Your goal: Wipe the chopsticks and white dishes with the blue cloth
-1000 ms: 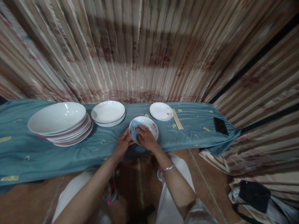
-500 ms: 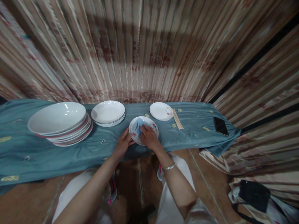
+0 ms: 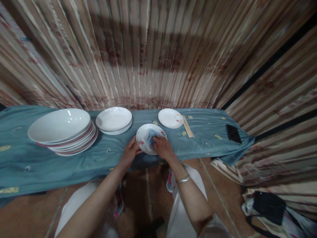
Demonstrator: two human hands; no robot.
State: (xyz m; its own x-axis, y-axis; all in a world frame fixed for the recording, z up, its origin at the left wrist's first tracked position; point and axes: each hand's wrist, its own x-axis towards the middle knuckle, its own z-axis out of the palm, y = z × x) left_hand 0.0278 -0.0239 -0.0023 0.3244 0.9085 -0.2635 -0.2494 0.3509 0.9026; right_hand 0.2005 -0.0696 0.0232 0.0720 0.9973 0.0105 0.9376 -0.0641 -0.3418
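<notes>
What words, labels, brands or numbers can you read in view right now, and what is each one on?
None can be read.
Curtain: dark printed marks, too blurred to tell whether they are writing.
Tablecloth: tiny pale marks, too small to read.
Plate under the blue cloth: printed flowers, no lettering visible.
Phone: dark face, no lettering visible.

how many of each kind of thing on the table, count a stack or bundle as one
Stack of big bowls: 1
Stack of white plates: 1
Near flowered plate and far flowered plate: 2
Blue cloth: 1
Bundle of wooden sticks: 1
Phone: 1
Total: 7
</notes>
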